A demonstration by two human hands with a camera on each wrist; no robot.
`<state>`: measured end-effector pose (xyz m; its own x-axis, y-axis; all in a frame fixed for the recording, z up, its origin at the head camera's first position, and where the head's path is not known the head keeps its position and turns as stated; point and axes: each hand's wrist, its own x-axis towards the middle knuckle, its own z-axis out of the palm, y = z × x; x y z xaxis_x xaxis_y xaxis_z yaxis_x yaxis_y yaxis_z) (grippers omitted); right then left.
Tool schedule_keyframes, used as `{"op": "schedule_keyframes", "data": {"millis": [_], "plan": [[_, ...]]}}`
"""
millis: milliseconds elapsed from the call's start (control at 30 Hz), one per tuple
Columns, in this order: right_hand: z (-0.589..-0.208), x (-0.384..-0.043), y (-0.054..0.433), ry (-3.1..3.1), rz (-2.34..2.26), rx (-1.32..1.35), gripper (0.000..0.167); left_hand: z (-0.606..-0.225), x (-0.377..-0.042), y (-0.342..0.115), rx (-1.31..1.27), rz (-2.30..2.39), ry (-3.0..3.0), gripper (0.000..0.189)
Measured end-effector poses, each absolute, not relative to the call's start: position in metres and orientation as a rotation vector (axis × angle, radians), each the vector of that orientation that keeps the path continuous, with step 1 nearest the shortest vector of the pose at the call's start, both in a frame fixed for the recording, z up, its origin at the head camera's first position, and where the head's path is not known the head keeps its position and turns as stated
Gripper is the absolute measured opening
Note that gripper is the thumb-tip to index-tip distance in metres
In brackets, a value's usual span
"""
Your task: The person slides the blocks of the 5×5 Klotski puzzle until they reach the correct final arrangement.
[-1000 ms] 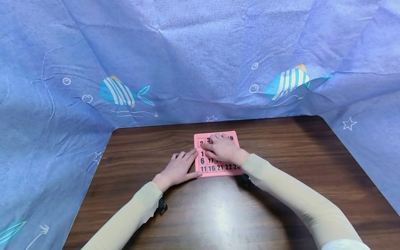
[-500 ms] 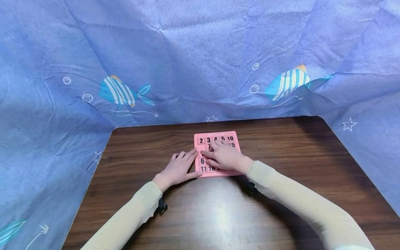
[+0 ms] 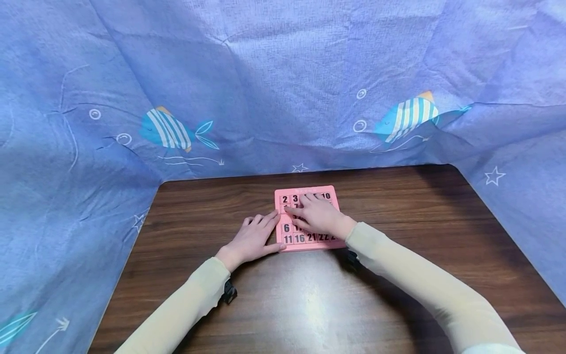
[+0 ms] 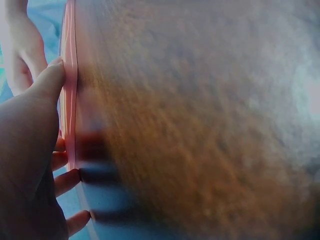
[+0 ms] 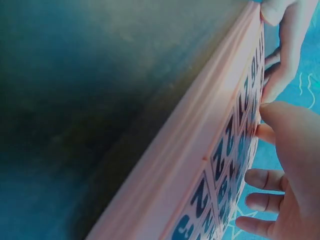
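Note:
A pink sliding number puzzle (image 3: 305, 244) with black numerals lies flat on the brown table. My left hand (image 3: 249, 241) rests at its left side, fingers extended to the left edge and thumb (image 4: 54, 75) at the near left corner. My right hand (image 3: 320, 215) is over the board, its index fingertip touching the tile in the second row of the left column. Below that tile is a bare pink slot (image 3: 285, 218). The right hand's other fingers (image 5: 257, 225) spread loosely above the board and hide several middle tiles.
The dark wood-grain table (image 3: 199, 196) surrounds the puzzle, with a bright glare patch nearer the body. A blue cloth (image 3: 274, 88) printed with striped fish hangs behind and beside it. Both forearms wear pale sleeves, with a dark device (image 3: 229, 292) under the left wrist.
The 2 tile has moved to the top left slot. The right hand came down toward me, then its index finger slid the tile below up one row. The left hand stayed still.

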<state>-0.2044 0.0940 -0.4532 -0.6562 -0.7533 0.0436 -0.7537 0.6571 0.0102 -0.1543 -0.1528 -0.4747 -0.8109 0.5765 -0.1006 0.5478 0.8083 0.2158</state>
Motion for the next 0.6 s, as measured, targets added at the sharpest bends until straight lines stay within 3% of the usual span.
{"op": "schedule_keyframes", "data": {"millis": [600], "plan": [[-0.452, -0.168, 0.107, -2.719, 0.049, 1.460, 0.046, -0.473, -0.155, -0.152, 0.895, 0.282, 2.823, 0.088]]}}
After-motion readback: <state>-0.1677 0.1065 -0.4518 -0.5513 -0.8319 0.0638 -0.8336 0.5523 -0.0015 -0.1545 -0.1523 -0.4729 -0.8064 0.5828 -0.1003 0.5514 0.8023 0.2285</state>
